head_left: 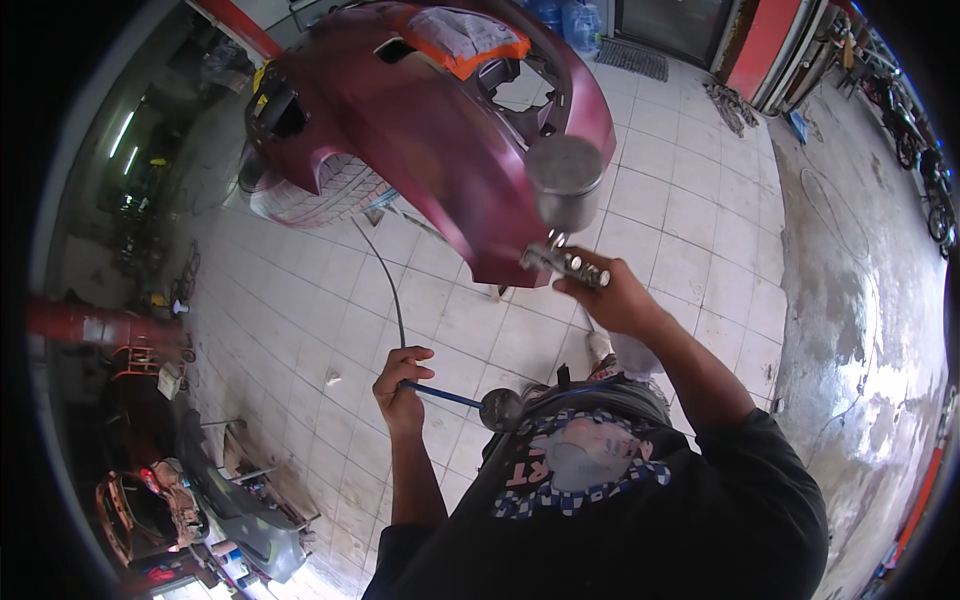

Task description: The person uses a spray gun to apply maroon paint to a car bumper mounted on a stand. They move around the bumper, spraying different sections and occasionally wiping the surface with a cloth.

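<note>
My right hand (622, 295) is closed round a metal spray gun (565, 262), with a silver paint cup (566, 178) standing on top of it. The gun is close to the near end of a glossy maroon car bumper (400, 130), and its cup overlaps the bumper's edge in view. Lower and to the left, my left hand (402, 380) has its fingers curled round an air hose, blue on one side (445, 394) and dark (385, 265) on the stretch running toward the bumper. A round dark grey thing (502, 410) shows in front of my shirt; its kind is unclear.
An orange and white bag (465, 40) lies on the bumper, and a tyre-like round thing (320, 195) is underneath. Blue water bottles (580, 28) stand at the back. A grey bumper (245, 520) and other parts lie at lower left. White tiles (690, 230) cover the floor.
</note>
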The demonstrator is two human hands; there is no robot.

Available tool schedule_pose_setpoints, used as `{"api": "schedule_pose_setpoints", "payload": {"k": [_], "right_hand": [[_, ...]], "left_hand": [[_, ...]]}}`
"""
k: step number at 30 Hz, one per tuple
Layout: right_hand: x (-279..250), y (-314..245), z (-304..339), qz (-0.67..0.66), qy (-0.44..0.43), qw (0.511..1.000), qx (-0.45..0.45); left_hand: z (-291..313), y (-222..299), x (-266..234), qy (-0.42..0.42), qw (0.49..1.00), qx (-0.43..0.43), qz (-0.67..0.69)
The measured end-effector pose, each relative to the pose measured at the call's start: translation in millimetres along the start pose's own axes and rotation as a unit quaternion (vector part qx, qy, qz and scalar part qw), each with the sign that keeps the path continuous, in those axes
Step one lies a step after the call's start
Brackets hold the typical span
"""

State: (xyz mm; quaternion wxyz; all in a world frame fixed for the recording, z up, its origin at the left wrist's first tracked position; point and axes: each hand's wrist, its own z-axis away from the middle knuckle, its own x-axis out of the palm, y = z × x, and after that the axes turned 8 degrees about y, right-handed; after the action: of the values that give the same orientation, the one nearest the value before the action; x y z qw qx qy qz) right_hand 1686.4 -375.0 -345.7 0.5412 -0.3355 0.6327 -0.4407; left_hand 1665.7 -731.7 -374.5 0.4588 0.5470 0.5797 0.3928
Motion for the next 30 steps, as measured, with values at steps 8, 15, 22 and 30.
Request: {"api": "schedule_pose_setpoints", "payload": {"k": [8,15,22,30], "right_hand": [[-14,8,-36,-0.098,0.050,0.994,-0.001],[-36,-18,-60,0.022,0.201,0.979,-0.031],[1,-31,-39,-0.102,0.038,0.994,0.013],[-20,-34,-65,-0.063,0.067,0.996,-0.004]], "left_hand": [[-5,-6,-1,0.019,0.999,-0.017,0.024],[-3,-5,-2,0.106,0.989,0.017,0.100],[-20,-9,-13,0.230,0.959,0.056,0.154],[-19,-9,-2,0.227,0.962,0.047,0.145]]}}
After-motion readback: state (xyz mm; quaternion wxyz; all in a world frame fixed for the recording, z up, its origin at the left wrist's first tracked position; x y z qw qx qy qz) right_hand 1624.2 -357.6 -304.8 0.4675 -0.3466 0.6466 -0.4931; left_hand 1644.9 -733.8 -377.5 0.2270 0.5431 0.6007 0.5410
